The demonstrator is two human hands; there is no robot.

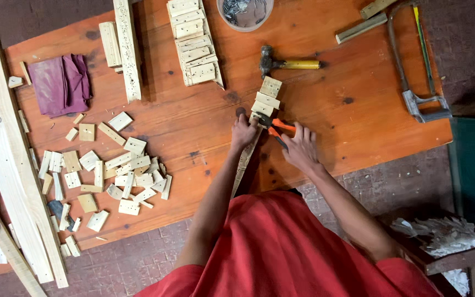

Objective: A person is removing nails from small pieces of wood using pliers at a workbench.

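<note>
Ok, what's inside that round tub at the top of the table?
The round tub holds a heap of small dark metal pieces, likely nails. Its upper part is cut off by the picture edge, and whatever lies under the heap is hidden.

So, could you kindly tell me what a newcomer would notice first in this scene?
At the centre of the orange workbench, the left hand steadies a wooden strip while the right hand grips orange-handled pliers. A scatter of small drilled wooden blocks lies left, and a yellow-handled hammer rests just above the hands.
</note>
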